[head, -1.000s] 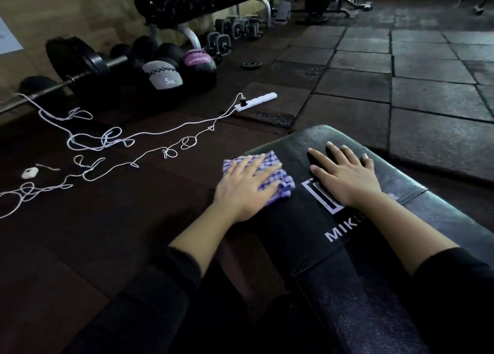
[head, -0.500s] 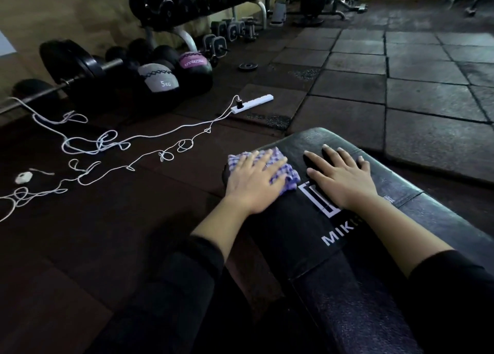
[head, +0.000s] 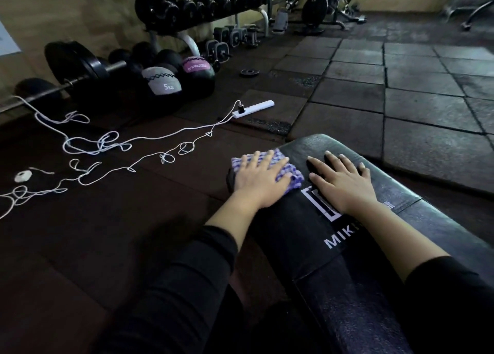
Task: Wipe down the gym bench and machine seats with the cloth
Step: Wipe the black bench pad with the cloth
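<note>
The left hand (head: 258,178) pressed flat, fingers straight, on the checked cloth (head: 290,173) at the gym bench (head: 334,145)'s left edge, just left of the open right hand (head: 340,182).

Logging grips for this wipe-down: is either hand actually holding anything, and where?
Nothing is gripped. The left hand presses flat on the middle of the checked cloth; the right hand rests flat on the bench.
</note>
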Demonstrator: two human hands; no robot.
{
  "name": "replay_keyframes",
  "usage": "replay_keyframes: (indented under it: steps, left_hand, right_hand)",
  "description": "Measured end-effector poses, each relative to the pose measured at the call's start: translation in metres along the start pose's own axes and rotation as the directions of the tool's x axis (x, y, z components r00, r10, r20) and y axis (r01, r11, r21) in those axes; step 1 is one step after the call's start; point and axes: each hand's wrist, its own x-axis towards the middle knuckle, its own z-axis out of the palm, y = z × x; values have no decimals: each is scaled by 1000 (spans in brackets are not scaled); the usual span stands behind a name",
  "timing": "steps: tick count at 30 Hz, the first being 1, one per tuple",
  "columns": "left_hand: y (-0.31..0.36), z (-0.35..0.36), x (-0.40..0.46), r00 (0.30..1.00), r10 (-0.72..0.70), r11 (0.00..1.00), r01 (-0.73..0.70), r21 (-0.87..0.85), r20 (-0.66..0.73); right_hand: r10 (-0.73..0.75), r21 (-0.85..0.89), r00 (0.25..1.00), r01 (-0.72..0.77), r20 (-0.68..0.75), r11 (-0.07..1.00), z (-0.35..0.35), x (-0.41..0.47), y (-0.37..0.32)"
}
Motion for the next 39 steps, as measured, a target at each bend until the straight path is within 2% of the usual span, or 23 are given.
replay_keyframes:
  steps: [3, 5, 7, 9, 11, 12, 14, 16, 19, 25, 28, 30, 33, 37, 39]
  left_hand:
    - [23, 1, -3, 994, 108, 993, -107, -50, 18]
    - [19, -2, -8, 994, 104, 964, -111, -242, -42]
    - [2, -5, -15, 989, 8, 904, -71, -422, -149]
    - [-16, -3, -24, 968, -116, 878, -4, -478, -221]
    - [-32, 1, -29, 957, -199, 859, 68, -507, -210]
    - [-38, 4, -30, 956, -218, 853, 90, -515, -194]
    - [-46, 10, -30, 961, -217, 850, 99, -518, -171]
    - [-49, 15, -30, 966, -193, 850, 78, -521, -170]
    - [-49, 19, -30, 970, -190, 843, 80, -532, -155]
    - [-48, 18, -29, 971, -205, 881, 130, -455, -120]
    - [-43, 13, -30, 976, -201, 907, 155, -392, -79]
    - [-41, 9, -30, 979, -198, 925, 171, -339, -46]
    - [-40, 5, -28, 981, -192, 942, 176, -285, -29]
    - [-39, 2, -24, 985, -169, 957, 161, -240, -15]
    - [-40, -4, -24, 987, -159, 966, 156, -206, 0]
  right_hand:
    - [2, 13, 1000, -2, -6, 1000, 0, 0, 1]
    - [18, 57, 1000, -17, -16, 998, -1, 1, 0]
    - [58, 111, 993, -46, -104, 993, -2, 2, -5]
    - [95, 127, 960, -63, -262, 990, -3, 3, -20]
    - [51, 110, 937, -14, -345, 994, -5, 4, -45]
    - [5, 109, 942, 34, -336, 993, -5, 4, -60]
    - [-60, 143, 969, 97, -239, 985, -1, 6, -89]
    - [-70, 141, 991, 86, -116, 986, 6, 10, -108]
    - [-81, -10, 997, 81, 8, 997, 12, 15, -110]
    - [28, -130, 998, -22, 47, 991, 2, 6, -83]
    - [61, -82, 994, -54, 91, 995, 3, 1, -86]
    - [67, -66, 997, -64, 43, 996, 7, 1, -89]
    - [59, -60, 992, -67, -114, 996, 13, 1, -91]
    - [46, 24, 937, -40, -348, 999, 20, 5, -94]
    - [16, 12, 921, -12, -389, 1000, 16, 5, -97]
